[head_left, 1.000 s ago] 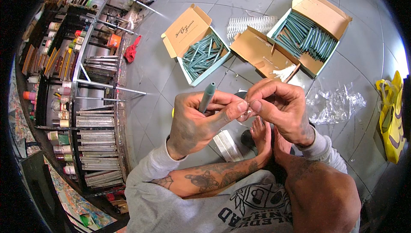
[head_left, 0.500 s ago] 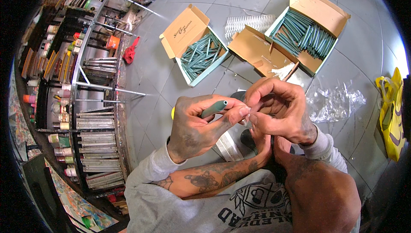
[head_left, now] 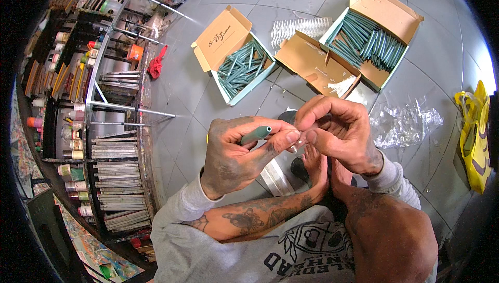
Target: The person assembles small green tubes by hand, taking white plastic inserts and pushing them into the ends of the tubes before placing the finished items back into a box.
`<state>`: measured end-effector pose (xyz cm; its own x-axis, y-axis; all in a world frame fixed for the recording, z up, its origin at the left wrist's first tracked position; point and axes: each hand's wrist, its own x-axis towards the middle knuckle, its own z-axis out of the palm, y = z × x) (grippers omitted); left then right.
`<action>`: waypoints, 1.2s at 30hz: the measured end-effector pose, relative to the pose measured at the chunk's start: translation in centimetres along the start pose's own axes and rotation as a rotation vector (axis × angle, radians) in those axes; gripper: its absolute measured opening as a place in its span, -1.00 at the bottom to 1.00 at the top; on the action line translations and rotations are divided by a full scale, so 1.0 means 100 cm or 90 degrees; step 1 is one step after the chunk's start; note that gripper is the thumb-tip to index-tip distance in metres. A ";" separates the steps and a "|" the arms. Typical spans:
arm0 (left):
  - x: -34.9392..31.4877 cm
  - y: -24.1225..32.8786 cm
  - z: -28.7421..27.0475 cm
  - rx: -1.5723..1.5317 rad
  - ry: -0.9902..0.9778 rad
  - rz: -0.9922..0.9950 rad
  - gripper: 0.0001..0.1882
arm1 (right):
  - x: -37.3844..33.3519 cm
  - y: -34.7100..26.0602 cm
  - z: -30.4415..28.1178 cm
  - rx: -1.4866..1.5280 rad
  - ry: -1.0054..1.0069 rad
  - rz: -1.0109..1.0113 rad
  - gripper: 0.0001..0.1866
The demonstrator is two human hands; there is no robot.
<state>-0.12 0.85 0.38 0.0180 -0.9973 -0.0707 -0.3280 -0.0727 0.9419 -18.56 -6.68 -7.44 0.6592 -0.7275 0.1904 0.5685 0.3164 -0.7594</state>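
My left hand (head_left: 228, 150) is closed round a dark green hollow tube (head_left: 255, 136), shaped like a pen barrel. Its open end points up and to the right. At their tips, my left thumb and forefinger pinch a small clear piece (head_left: 294, 149), too small to name. Close against it, the thumb and fingers of my right hand (head_left: 348, 134) are pinched together; what they hold is mostly hidden. Beyond my hands, many similar green tubes (head_left: 243, 68) lie loose in an open cardboard box (head_left: 221, 36). More tubes (head_left: 377, 43) fill a second open box (head_left: 387, 8) to the right.
A brown cardboard insert (head_left: 306, 56) with thin white sticks (head_left: 342, 86) lies between the boxes, near a clear ridged plastic strip (head_left: 299, 29). Crumpled clear plastic (head_left: 408, 127) and a yellow bag (head_left: 474, 142) lie rightward. A metal rack (head_left: 104, 93) with paint jars stands left.
Both hands stay together at nearly the same spot. The green tube has tilted slightly, and my right thumb has shifted a little at the pinch. The view has moved slightly.
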 end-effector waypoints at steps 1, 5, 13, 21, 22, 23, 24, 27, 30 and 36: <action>0.000 -0.003 0.002 0.012 0.008 0.017 -0.84 | 0.000 0.000 0.000 -0.004 0.003 0.001 -0.89; 0.001 -0.002 0.001 0.072 0.017 0.027 -0.83 | 0.000 -0.001 0.000 -0.009 0.007 -0.007 -0.90; 0.005 0.003 0.001 0.214 0.010 0.154 -0.86 | 0.000 0.001 -0.004 0.003 -0.013 0.011 -0.89; 0.007 0.012 -0.003 0.291 -0.013 0.181 -0.87 | 0.001 0.003 -0.007 0.012 -0.063 -0.040 -0.90; 0.008 0.013 -0.002 0.281 -0.014 0.184 -0.87 | 0.001 0.003 -0.007 0.011 -0.061 -0.043 -0.90; 0.008 0.013 -0.002 0.271 -0.014 0.186 -0.87 | 0.001 0.003 -0.007 0.010 -0.060 -0.046 -0.90; 0.008 0.014 -0.002 0.286 -0.013 0.187 -0.87 | 0.001 0.003 -0.007 0.015 -0.061 -0.050 -0.91; 0.008 0.014 -0.001 0.313 -0.007 0.188 -0.88 | 0.001 0.005 -0.007 0.022 -0.058 -0.054 -0.91; 0.008 0.016 0.000 0.313 -0.005 0.189 -0.88 | 0.001 0.005 -0.006 0.011 -0.044 -0.046 -0.91; 0.009 0.013 0.001 0.336 -0.004 0.213 -0.87 | 0.000 0.007 -0.006 0.003 -0.023 -0.044 -0.93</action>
<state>-0.64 -0.12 1.54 -0.1716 -0.9653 0.1968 -0.7373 0.2583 0.6243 -18.42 -6.82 -8.31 0.6362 -0.7247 0.2647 0.6154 0.2696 -0.7407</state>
